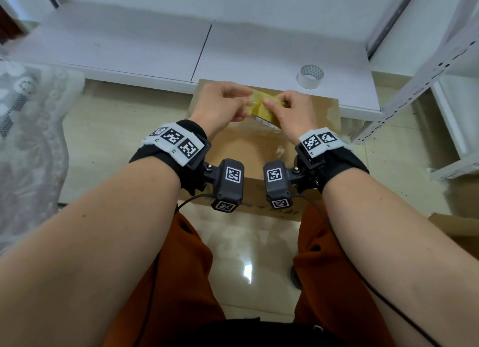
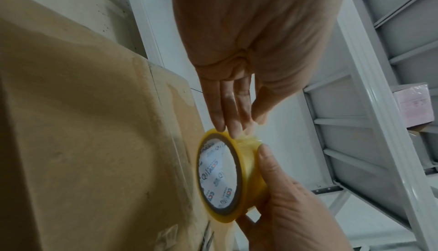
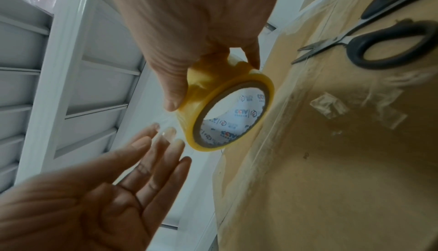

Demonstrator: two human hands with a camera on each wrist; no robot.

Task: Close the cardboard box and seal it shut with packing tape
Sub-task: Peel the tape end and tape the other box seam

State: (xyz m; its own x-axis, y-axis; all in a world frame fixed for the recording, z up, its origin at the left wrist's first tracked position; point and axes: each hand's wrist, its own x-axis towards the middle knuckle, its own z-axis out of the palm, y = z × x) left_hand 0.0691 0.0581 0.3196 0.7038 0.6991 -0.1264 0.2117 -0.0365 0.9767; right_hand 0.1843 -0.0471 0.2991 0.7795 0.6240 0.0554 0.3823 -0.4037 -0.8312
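Step in hand: freeing the tape end. The cardboard box [image 1: 248,144] stands on the floor directly below both hands, its flaps down; old film residue shows on the top panel, and no fresh strip can be seen yet. The right hand [image 1: 290,116] holds the yellow packing tape roll [image 1: 264,108] above the box, with thumb and fingers [image 3: 173,86] wrapped around the roll's outer band. The left hand [image 1: 220,105] is released, its fingers [image 2: 227,109] extended, with the tips against the roll's rim where a loose film edge appears to lift. Keep the roll steady in the right hand. Work a fingernail under the edge, then peel squarely across the full width to avoid splitting the film. Draw out enough to overlap the far edge of the box. The scissors [image 3: 379,35] lie on the box top, within reach for the cut.
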